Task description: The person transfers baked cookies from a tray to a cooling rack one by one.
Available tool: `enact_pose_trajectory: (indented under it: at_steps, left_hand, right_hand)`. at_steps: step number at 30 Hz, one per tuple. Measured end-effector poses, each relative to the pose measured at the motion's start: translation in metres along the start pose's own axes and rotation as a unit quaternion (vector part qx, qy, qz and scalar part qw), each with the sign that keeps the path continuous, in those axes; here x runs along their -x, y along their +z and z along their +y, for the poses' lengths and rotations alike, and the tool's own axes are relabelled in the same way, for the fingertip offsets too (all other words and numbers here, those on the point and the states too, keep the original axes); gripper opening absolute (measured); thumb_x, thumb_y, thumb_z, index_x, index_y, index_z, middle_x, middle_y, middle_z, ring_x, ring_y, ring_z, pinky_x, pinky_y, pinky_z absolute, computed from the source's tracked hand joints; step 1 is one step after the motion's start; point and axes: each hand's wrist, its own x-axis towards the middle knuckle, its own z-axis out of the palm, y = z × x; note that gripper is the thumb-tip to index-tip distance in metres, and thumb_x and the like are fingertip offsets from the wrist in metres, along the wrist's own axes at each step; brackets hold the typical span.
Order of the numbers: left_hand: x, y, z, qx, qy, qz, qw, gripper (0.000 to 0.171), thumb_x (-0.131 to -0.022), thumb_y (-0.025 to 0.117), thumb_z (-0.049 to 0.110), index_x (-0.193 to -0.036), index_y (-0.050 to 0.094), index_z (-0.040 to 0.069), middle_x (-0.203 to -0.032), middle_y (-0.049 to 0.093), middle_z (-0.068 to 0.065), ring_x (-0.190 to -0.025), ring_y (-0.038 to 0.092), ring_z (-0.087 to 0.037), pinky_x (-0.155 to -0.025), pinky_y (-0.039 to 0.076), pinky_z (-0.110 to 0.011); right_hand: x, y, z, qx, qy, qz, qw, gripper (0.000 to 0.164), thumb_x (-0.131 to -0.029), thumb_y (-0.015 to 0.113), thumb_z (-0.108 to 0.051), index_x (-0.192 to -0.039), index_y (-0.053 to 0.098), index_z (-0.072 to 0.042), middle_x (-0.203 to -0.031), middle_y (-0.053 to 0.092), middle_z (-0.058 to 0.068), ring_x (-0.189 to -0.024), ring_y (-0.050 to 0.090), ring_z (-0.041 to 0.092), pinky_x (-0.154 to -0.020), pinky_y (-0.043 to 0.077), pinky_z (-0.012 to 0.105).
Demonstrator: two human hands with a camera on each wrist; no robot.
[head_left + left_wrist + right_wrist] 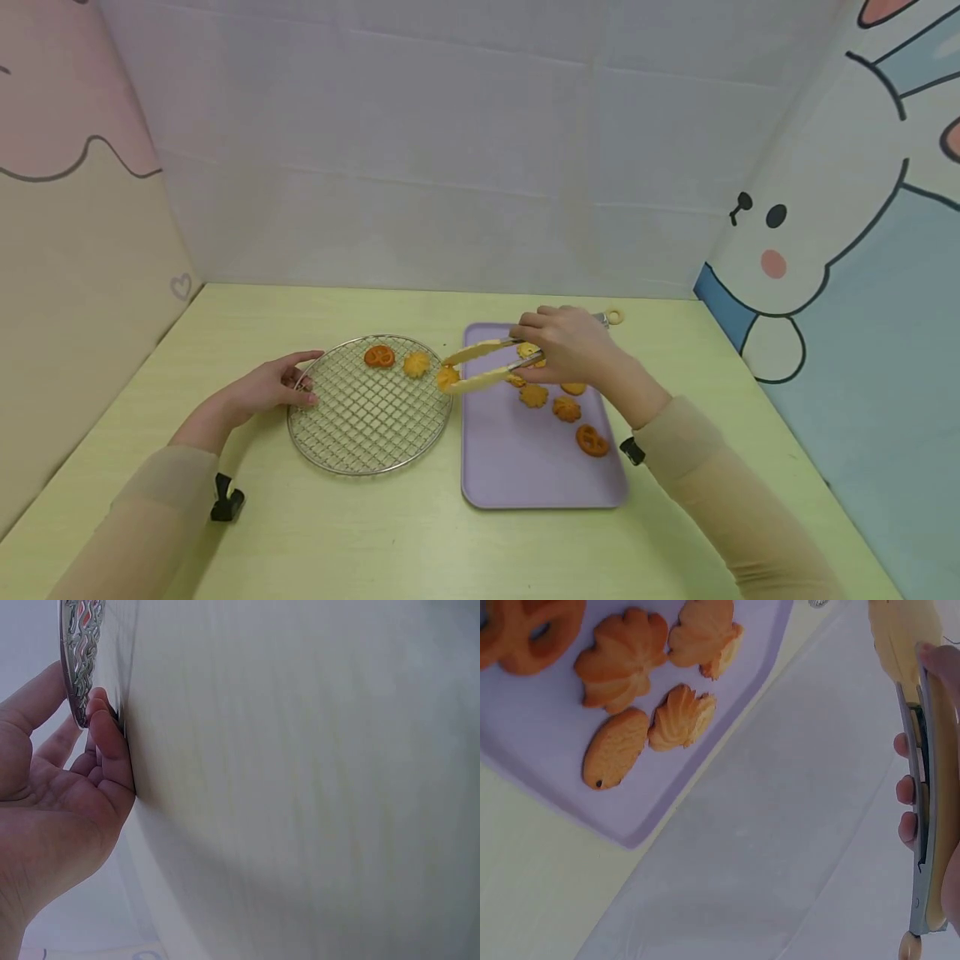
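Left of the purple tray [525, 475], the left forearm [142, 512] angles forward and inward, and the left hand [262, 390] pinches the wire rack [360, 417] by its outer rim — thumb on one side, bent fingers on the other. The right forearm [735, 500] slants in from the tray's near right; its right hand [567, 342] hangs palm-down above the tray's far part, fingers wrapped round the tongs [480, 382]. These point leftward past the tray's edge — their tips hold a yellow cookie [447, 380] just beyond it, at the rack's tray-side rim. Other cookies [567, 408] lie on the tray; two more sit left of it, on the rack.
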Motion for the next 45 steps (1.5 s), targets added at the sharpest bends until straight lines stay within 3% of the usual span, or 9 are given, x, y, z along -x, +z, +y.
enact_pose_trajectory:
  at_steps: [7,16,28,38,45]
  left_hand:
    - [-0.001,0.001,-0.001,0.005,0.0,-0.005,1.0,0.086,-0.074,0.072,0.024,-0.142,0.02,0.014,-0.095,0.046,-0.011,-0.083,0.043,-0.017,-0.07,0.038,-0.025]
    - [-0.003,0.003,-0.004,0.003,-0.001,-0.002,1.0,0.085,-0.073,0.072,0.024,-0.141,0.023,0.014,-0.093,0.046,-0.009,-0.082,0.043,-0.017,-0.07,0.038,-0.025]
    - [-0.004,0.003,-0.008,-0.005,-0.001,0.002,1.0,0.085,-0.073,0.072,0.024,-0.141,0.023,0.015,-0.093,0.047,-0.009,-0.083,0.043,-0.018,-0.071,0.037,-0.026]
    - [-0.004,0.002,-0.007,0.007,-0.001,0.0,1.0,0.084,-0.073,0.072,0.023,-0.141,0.023,0.016,-0.094,0.046,-0.009,-0.083,0.043,-0.017,-0.07,0.038,-0.025]
    - [-0.004,0.001,-0.005,0.005,-0.002,0.001,1.0,0.085,-0.073,0.072,0.023,-0.141,0.023,0.016,-0.094,0.046,-0.01,-0.082,0.043,-0.018,-0.07,0.037,-0.025]
  right_hand:
    - [-0.011,0.018,-0.018,0.007,0.046,-0.004,0.999,0.049,-0.071,0.061,-0.055,-0.1,0.065,-0.016,-0.088,0.06,-0.005,-0.07,0.054,0.011,-0.055,0.046,0.027]
    - [-0.015,0.037,-0.034,-0.009,0.088,-0.059,0.994,0.052,-0.074,0.057,-0.057,-0.105,0.063,-0.016,-0.093,0.06,-0.005,-0.075,0.055,0.011,-0.061,0.047,0.025]
    - [-0.014,0.042,-0.041,-0.012,0.118,-0.09,0.989,0.053,-0.073,0.057,-0.059,-0.106,0.063,-0.018,-0.089,0.058,-0.007,-0.071,0.052,0.011,-0.057,0.044,0.026]
    - [-0.01,0.04,-0.04,-0.033,0.136,-0.088,0.986,0.057,-0.072,0.056,-0.062,-0.11,0.061,-0.019,-0.094,0.057,-0.007,-0.077,0.052,0.011,-0.061,0.045,0.027]
    - [0.001,0.029,-0.037,-0.063,0.149,-0.038,0.986,0.053,-0.071,0.061,-0.057,-0.107,0.062,-0.019,-0.095,0.058,-0.007,-0.077,0.055,0.01,-0.063,0.045,0.027]
